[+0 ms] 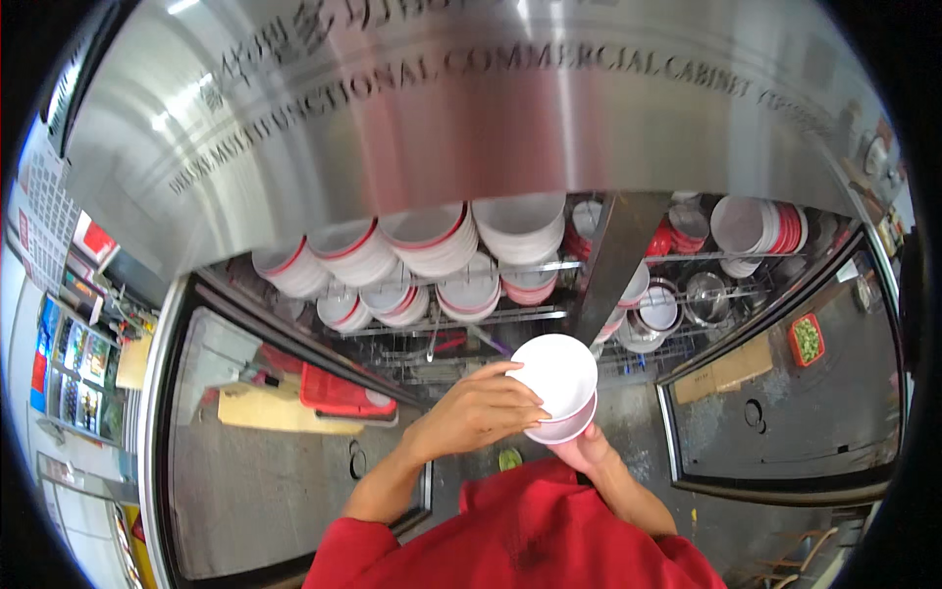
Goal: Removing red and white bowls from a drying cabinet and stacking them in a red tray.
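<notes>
My left hand (478,408) grips a white bowl (557,374) by its rim, the fingers laid along its side. Just beneath sits a second bowl (563,431), white with a pinkish rim. My right hand (589,450) holds this lower bowl from below and to the right. The two bowls overlap in the view; whether they touch or nest I cannot tell. Both hands are in front of my red top, before an open steel cabinet (441,147). On its upper wire rack stand tilted stacks of white bowls (427,235), some with red rims.
Glass doors swing out left (280,501) and right (795,427). A post (622,258) divides the cabinet opening. Smaller bowls (467,291) fill the lower rack (508,318). At right are stacked plates (743,224) and metal bowls (706,298). A red basket (335,390) shows through the left door.
</notes>
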Tool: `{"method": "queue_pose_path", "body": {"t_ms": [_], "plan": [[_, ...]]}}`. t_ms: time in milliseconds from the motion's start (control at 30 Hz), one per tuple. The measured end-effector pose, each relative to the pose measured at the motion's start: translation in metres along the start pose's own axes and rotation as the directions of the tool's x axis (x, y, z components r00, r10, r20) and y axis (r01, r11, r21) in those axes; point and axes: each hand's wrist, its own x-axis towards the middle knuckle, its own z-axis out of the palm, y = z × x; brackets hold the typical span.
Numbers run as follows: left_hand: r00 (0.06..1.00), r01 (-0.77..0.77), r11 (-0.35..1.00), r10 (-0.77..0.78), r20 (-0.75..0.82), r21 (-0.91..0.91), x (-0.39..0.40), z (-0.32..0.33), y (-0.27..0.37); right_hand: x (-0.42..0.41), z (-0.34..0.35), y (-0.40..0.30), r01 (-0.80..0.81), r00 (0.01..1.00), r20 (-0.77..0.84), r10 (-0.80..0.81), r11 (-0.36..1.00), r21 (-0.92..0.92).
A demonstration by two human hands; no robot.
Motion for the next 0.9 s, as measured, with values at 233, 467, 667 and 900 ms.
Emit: {"method": "queue_pose_path", "body": {"t_ms": [233, 467, 667, 900], "plan": [[0.993, 0.064, 0.997, -0.067, -0.100, -0.039, -0.039, 0.024, -0.003, 0.013, -0.016, 0.014, -0.027, 1.000, 0.004, 0.027, 0.999, -0.022], [0.976, 0.136, 0.981, -0.156, -0.153, -0.138, -0.065, 0.046, 0.005, 0.007, -0.029, 0.038, -0.067, 0.998, -0.026, 0.065, 0.995, -0.072], [0.963, 0.209, 0.960, -0.236, -0.133, -0.189, -0.077, 0.047, 0.010, 0.005, -0.030, 0.047, -0.111, 0.994, -0.027, 0.110, 0.992, -0.051], [0.945, 0.258, 0.948, -0.288, -0.155, -0.188, -0.085, 0.045, 0.013, 0.014, -0.027, 0.050, -0.132, 0.991, -0.005, 0.132, 0.990, -0.042]]}}
